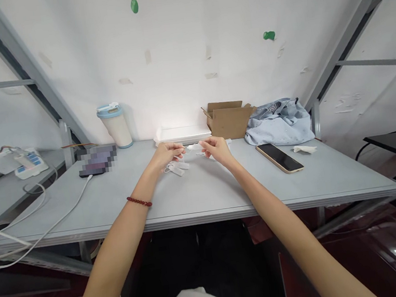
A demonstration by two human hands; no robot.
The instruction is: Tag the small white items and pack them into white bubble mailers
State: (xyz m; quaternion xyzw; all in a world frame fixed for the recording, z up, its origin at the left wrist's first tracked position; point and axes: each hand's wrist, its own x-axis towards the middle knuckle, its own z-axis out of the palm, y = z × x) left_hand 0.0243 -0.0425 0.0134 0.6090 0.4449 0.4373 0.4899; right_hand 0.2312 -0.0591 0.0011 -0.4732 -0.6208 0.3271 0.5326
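My left hand [168, 154] and my right hand [217, 149] are raised close together over the middle of the table. The right thumb and fingers pinch one end of a small white strip-like piece [194, 147], which points left toward the other hand. My left fingers are closed in a pinch near its tip; what they grip is too small to make out. Just below the left hand lie several small white tags [176, 169] with thin loops. More white pieces show partly beside and behind the right hand.
A white stack [183, 134] and an open cardboard box [230, 121] stand behind my hands. On the left are a cup [116, 126] and a phone [97, 160] on a cable. Cloth [278, 123], another phone [279, 158] and a crumpled tissue [305, 149] lie right.
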